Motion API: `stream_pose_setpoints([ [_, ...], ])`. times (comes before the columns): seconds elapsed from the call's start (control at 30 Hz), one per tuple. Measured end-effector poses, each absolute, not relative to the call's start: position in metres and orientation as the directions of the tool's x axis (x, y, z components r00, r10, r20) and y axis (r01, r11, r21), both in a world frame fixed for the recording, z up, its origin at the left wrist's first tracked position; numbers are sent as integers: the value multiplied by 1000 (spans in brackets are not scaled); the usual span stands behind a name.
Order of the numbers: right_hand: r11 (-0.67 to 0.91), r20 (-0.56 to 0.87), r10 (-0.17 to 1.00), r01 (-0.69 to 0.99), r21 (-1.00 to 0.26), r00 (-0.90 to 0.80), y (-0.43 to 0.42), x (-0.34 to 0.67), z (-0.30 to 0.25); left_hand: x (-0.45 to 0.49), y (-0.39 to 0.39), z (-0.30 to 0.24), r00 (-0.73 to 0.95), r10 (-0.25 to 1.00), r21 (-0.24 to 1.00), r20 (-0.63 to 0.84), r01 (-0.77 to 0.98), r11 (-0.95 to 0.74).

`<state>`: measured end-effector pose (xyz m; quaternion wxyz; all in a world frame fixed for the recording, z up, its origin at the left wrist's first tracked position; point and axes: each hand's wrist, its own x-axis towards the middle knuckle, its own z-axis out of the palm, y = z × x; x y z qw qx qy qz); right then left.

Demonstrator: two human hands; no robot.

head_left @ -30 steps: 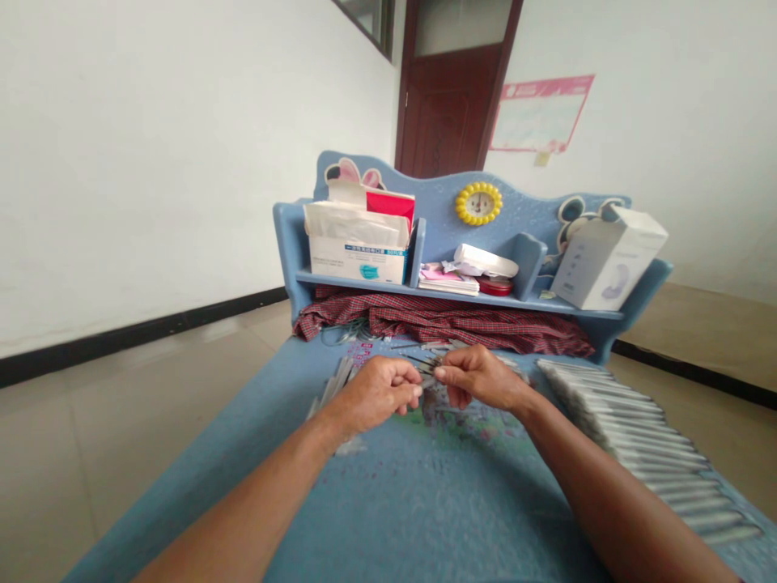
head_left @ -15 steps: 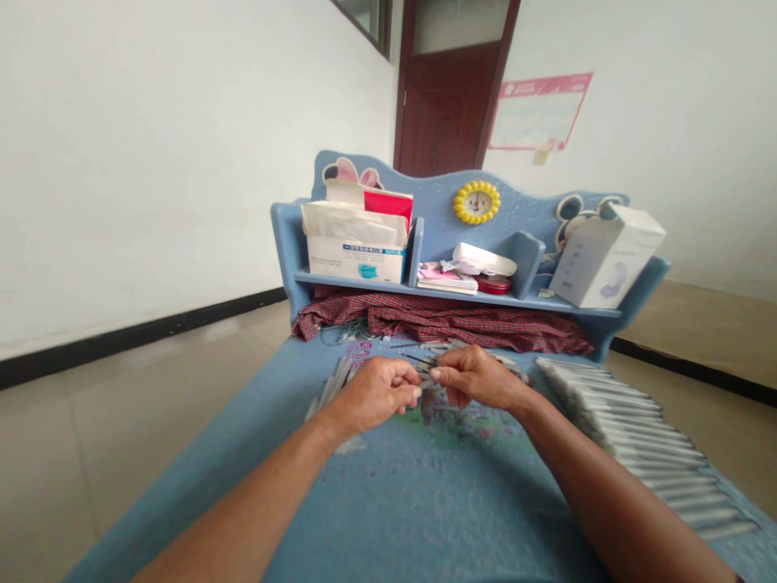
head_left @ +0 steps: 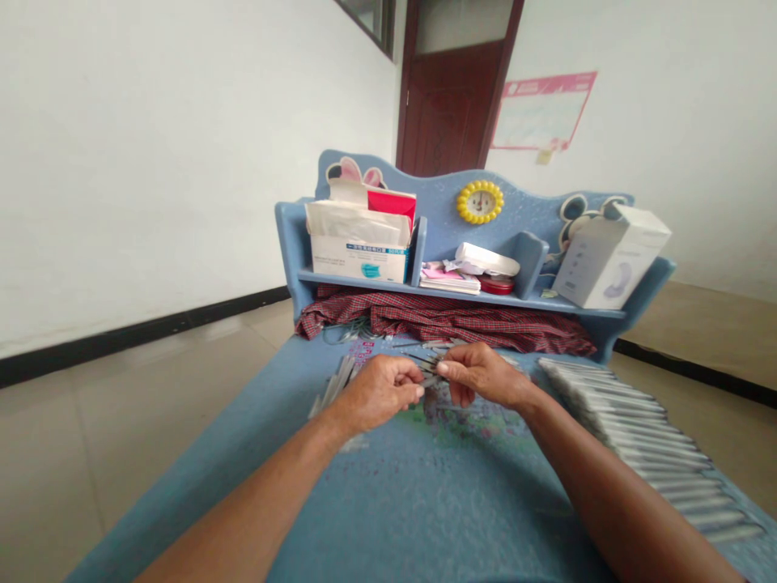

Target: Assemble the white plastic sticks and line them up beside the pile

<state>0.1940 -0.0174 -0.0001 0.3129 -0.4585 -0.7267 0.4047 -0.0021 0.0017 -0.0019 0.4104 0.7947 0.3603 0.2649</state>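
In the head view, a person's right hand [head_left: 482, 375] pinches slender dark pieces [head_left: 420, 359] at the centre of the frame, above a blue table [head_left: 388, 518]; the left hand [head_left: 381, 392], just beside, has thumb and fingers curled, though whether it grips anything cannot be told. Pale tube-like sticks [head_left: 655, 453] line the lower right. The step appears to be fine fingertip handling, seemingly calling next for light, steady pinches.

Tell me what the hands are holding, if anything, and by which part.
The right hand seems to pinch thin dark sticks by the ends nearest it. The left hand is curled close by; whether it holds anything cannot be told.
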Motion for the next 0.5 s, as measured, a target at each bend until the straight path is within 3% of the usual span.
stream_pose_setpoints([
  [0.13, 233, 57, 906, 381, -895, -420, -16, 193, -5, -2, 0, -1, 601, 780, 765, 174, 417, -491],
  [0.37, 169, 3, 923, 398, -902, -385, -16, 192, -9, -3, -1, -2, 677, 623, 403, 392, 482, -778],
  [0.5, 198, 25, 916, 396, -897, -401, -17, 190, -9, -5, 3, -6, 683, 604, 368, 412, 482, -795],
])
